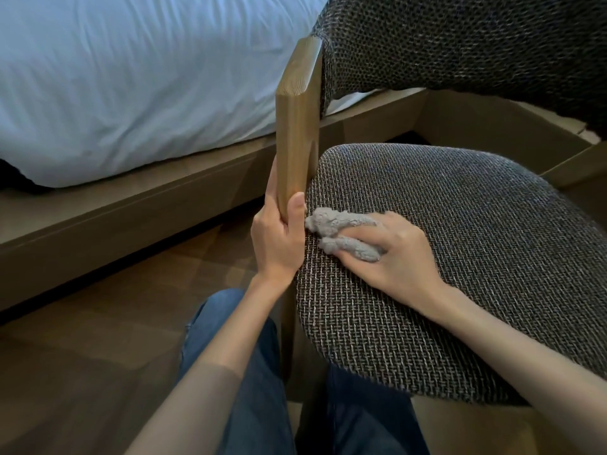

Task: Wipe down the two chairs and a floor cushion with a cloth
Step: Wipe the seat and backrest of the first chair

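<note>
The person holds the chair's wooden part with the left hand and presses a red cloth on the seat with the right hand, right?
Not quite. The head view shows the cloth is grey, not red. The rest fits: the left hand grips the wooden part, and the right hand holds the cloth on the seat.

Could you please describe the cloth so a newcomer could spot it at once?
Find the chair's dark woven seat on the right. At its left edge, beside the wooden post that the left hand grips, the right hand holds a bunched cloth against the seat. It is pale grey and fluffy, unlike the coarse dark weave beneath.
</note>
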A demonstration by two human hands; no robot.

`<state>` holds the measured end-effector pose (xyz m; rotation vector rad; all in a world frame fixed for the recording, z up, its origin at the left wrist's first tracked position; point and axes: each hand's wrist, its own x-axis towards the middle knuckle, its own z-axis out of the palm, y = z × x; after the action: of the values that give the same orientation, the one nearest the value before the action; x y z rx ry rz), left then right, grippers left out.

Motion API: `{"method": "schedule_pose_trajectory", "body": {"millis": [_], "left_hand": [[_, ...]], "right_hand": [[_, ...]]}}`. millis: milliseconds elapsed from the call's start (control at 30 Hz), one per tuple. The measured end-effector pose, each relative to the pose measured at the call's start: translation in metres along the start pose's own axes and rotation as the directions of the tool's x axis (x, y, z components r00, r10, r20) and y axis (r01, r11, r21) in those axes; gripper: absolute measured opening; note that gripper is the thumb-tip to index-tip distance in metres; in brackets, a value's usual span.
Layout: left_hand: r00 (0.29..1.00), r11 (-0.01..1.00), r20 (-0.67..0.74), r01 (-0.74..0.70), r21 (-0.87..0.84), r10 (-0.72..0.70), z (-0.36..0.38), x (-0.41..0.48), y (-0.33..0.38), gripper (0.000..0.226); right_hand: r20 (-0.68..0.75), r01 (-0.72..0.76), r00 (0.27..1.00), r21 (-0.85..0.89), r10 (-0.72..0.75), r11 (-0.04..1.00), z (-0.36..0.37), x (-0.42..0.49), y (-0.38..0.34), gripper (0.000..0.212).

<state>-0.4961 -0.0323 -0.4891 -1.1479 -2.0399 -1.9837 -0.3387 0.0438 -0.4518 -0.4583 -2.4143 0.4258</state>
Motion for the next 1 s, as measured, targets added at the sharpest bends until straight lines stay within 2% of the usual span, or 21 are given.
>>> {"method": "schedule_pose_trajectory", "body": {"millis": [100,267,333,467,533,633,700,833,933,1000], "left_hand": [[1.000,1.000,-0.003,-0.007,0.008,0.007,0.001,0.000,0.000,0.081],[1.000,1.000,-0.011,0.014,0.003,-0.014,0.001,-0.001,0.000,0.081],[1.000,1.000,-0.005,0.021,-0.005,-0.021,0.001,0.001,0.000,0.080],[1.000,1.000,-0.002,0.009,-0.002,-0.009,0.000,0.000,0.002,0.079],[1.000,1.000,-0.006,0.002,0.009,-0.002,0.001,0.000,0.001,0.080],[1.000,1.000,-0.020,0.005,0.018,-0.005,0.001,0.000,0.001,0.079],[1.000,1.000,-0.011,0.023,0.004,-0.022,0.002,-0.001,0.000,0.082],[0.999,0.999,0.004,0.043,-0.023,-0.043,0.003,-0.001,-0.003,0.084],[0.999,0.999,-0.007,0.033,-0.020,-0.033,0.004,-0.001,-0.005,0.083],[0.999,0.999,-0.009,0.038,-0.025,-0.039,0.004,-0.001,-0.005,0.084]], "right_hand": [[0.001,-0.033,0.999,-0.017,0.033,0.999,0.004,0.020,0.014,0.033],[-0.018,-0.250,0.968,-0.119,0.250,0.961,0.026,0.093,0.053,0.029],[-0.004,-0.270,0.962,-0.165,0.274,0.949,0.031,0.099,0.053,0.030],[0.079,-0.111,0.991,-0.014,0.112,0.994,0.015,0.059,0.023,0.016],[0.086,-0.047,0.995,0.023,0.045,0.999,0.003,0.030,0.012,0.018],[0.052,0.023,0.998,-0.009,-0.023,1.000,-0.005,0.008,0.014,0.027],[0.015,0.028,1.000,-0.077,-0.026,0.997,-0.004,0.019,0.027,0.025],[-0.066,-0.208,0.978,-0.236,0.198,0.949,0.003,0.073,0.095,0.027],[-0.160,-0.457,0.889,-0.325,0.428,0.828,0.007,0.107,0.142,0.039],[-0.191,-0.504,0.863,-0.355,0.467,0.787,0.012,0.115,0.149,0.038]]}}
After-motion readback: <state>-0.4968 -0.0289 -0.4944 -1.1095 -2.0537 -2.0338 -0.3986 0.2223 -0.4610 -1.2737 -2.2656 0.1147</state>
